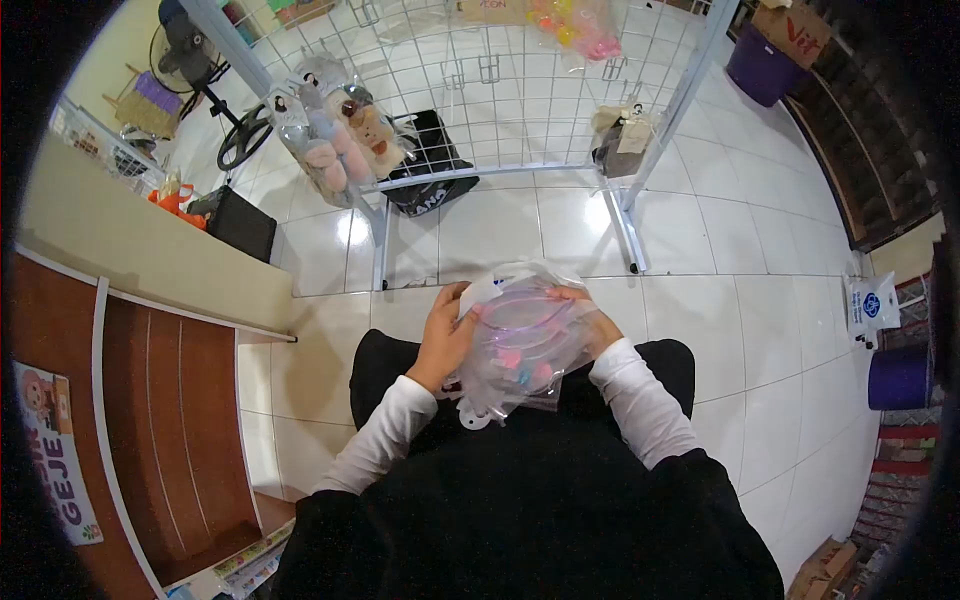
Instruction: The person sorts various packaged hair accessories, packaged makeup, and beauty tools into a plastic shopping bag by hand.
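Observation:
Over my lap I hold a clear plastic bag with both hands. Inside it show thin lilac hoops, which look like headbands, and small pink and blue pieces. My left hand is closed on the bag's left side, thumb on top. On the upper right side, my right hand grips the plastic, its fingers partly hidden by the film. A white round tag hangs at the bag's lower left.
A white wire grid rack stands ahead, with bagged plush items on its left and a grey packet on its right. A black bag lies behind it. Brown shelving is at left; a purple bin is at right.

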`<state>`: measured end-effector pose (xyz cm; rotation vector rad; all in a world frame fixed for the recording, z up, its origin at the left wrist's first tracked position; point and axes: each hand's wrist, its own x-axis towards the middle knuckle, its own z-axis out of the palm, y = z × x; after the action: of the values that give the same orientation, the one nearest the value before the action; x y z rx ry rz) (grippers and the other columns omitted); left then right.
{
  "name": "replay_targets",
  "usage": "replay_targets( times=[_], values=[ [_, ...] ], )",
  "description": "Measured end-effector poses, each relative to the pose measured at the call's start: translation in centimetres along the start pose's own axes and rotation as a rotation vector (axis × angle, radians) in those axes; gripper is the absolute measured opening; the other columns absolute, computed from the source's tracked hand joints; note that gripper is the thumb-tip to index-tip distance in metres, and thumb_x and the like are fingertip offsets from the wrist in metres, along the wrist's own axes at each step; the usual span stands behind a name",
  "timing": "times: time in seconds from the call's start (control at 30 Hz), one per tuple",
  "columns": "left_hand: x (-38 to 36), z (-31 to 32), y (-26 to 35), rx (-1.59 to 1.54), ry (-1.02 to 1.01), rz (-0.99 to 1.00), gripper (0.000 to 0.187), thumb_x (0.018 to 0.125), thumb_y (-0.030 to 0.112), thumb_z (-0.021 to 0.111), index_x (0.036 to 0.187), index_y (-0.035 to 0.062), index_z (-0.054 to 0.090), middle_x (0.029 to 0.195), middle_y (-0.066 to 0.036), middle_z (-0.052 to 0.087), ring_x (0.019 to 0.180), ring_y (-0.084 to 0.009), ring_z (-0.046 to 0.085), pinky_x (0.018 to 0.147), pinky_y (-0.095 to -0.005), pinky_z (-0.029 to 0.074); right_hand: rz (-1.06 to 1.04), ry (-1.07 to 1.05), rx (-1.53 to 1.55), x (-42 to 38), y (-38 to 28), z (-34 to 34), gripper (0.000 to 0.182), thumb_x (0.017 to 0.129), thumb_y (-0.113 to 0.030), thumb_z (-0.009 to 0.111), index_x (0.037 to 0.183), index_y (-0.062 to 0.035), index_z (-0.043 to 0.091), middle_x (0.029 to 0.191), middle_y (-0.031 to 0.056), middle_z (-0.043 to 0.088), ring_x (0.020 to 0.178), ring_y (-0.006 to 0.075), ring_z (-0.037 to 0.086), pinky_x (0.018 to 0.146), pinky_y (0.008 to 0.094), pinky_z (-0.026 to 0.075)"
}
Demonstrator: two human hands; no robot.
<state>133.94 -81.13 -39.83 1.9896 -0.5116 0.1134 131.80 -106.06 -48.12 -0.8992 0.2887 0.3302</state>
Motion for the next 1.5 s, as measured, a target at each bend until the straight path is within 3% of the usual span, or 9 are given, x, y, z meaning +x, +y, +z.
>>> replay_targets(
  times=[0.07, 0.27, 0.43, 0.6, 0.9, 1.1, 1.17, 1.43, 1.5],
  values=[
    [0.8, -0.7, 2.7, -0.116, -0.158, -0.318, 0.025, 0.085, 0.017, 0.058, 0.104, -0.0003, 0.061, 0.095, -0.017, 0.057, 0.08, -0.0305, 0.058, 0.068, -0.0341, 0.048, 0.263, -0.011, 0.067, 1.3, -1.0, 0.3, 0.034, 0.079, -0.019, 0.063, 0.108, -0.0015, 0.058, 0.095, 0.0097, 0.061, 0.085, 0.0195, 0.062, 0.075, 0.0308, 0.053],
    [2.1, 2.0, 1.5, 0.091, -0.434, -0.089, 0.019, 0.082, 0.013, 0.062, 0.092, -0.0033, 0.06, 0.088, -0.015, 0.055, 0.074, -0.0316, 0.054, 0.064, -0.0359, 0.044, 0.368, 0.044, -0.107, 2.6, 0.0, -0.1, 0.03, 0.082, -0.019, 0.058, 0.106, -0.0009, 0.059, 0.094, 0.01, 0.061, 0.084, 0.0188, 0.061, 0.073, 0.0302, 0.052],
    [1.8, 1.8, 3.4, -0.095, -0.314, 0.226, 0.016, 0.086, 0.011, 0.059, 0.097, -0.001, 0.061, 0.093, -0.009, 0.058, 0.086, -0.0243, 0.054, 0.076, -0.0313, 0.043, -0.26, -0.237, -0.214, 3.2, 4.3, -3.9, 0.032, 0.09, -0.02, 0.047, 0.115, -0.0007, 0.052, 0.105, 0.0113, 0.058, 0.096, 0.0229, 0.058, 0.085, 0.0335, 0.048],
    [1.7, 1.3, 0.4, -0.503, -0.235, -0.247, 0.02, 0.092, 0.014, 0.052, 0.103, -0.0008, 0.061, 0.097, -0.005, 0.063, 0.09, -0.013, 0.056, 0.083, -0.025, 0.042, 0.03, 0.034, 0.609, 3.2, 2.5, 2.2, 0.037, 0.094, -0.032, 0.043, 0.118, -0.0053, 0.051, 0.116, 0.0126, 0.055, 0.105, 0.0274, 0.054, 0.089, 0.039, 0.047],
    [3.1, 0.8, 0.9, -0.64, -0.186, -0.338, 0.023, 0.094, 0.01, 0.046, 0.109, -0.0003, 0.061, 0.092, -0.005, 0.064, 0.086, -0.0103, 0.056, 0.082, -0.0245, 0.042, -0.353, 0.216, -0.002, -3.5, 1.6, 8.6, 0.045, 0.092, -0.044, 0.04, 0.116, -0.0084, 0.053, 0.109, 0.0091, 0.059, 0.1, 0.0233, 0.056, 0.078, 0.0389, 0.051],
    [3.9, 0.8, 1.3, -0.544, -0.164, -0.321, 0.022, 0.092, 0.008, 0.048, 0.107, -0.0032, 0.06, 0.097, -0.004, 0.063, 0.089, -0.011, 0.056, 0.084, -0.0242, 0.041, -0.04, 0.224, 0.502, 5.4, 3.6, 2.7, 0.035, 0.091, -0.034, 0.046, 0.112, -0.0082, 0.055, 0.11, 0.0092, 0.06, 0.092, 0.0243, 0.061, 0.08, 0.0372, 0.051],
    [5.2, 0.1, 0.5, -0.531, -0.09, -0.323, 0.022, 0.092, 0.012, 0.051, 0.106, -0.002, 0.061, 0.097, -0.003, 0.063, 0.09, -0.0096, 0.055, 0.083, -0.0225, 0.04, -0.084, 0.171, 0.409, 6.7, 4.0, 2.2, 0.033, 0.091, -0.032, 0.046, 0.112, -0.0081, 0.056, 0.111, 0.0098, 0.06, 0.093, 0.023, 0.061, 0.081, 0.0386, 0.05],
    [6.2, -0.1, 1.3, -0.51, -0.094, -0.312, 0.022, 0.093, 0.015, 0.051, 0.105, -0.0013, 0.061, 0.094, 0.0, 0.063, 0.087, -0.0069, 0.052, 0.08, -0.0212, 0.04, -0.025, 0.339, 0.431, -1.0, 7.3, 6.8, 0.049, 0.092, -0.044, 0.045, 0.126, -0.0081, 0.047, 0.126, 0.0072, 0.051, 0.116, 0.0237, 0.049, 0.098, 0.0394, 0.039],
    [6.3, 0.1, 1.3, -0.499, -0.097, -0.293, 0.022, 0.093, 0.014, 0.052, 0.106, -0.0017, 0.061, 0.094, 0.0, 0.063, 0.087, -0.007, 0.053, 0.079, -0.021, 0.04, 0.02, 0.255, 0.442, -1.6, 6.0, 8.0, 0.042, 0.091, -0.032, 0.051, 0.125, -0.0076, 0.047, 0.124, 0.0069, 0.052, 0.113, 0.0238, 0.05, 0.096, 0.0396, 0.04]
  ],
)
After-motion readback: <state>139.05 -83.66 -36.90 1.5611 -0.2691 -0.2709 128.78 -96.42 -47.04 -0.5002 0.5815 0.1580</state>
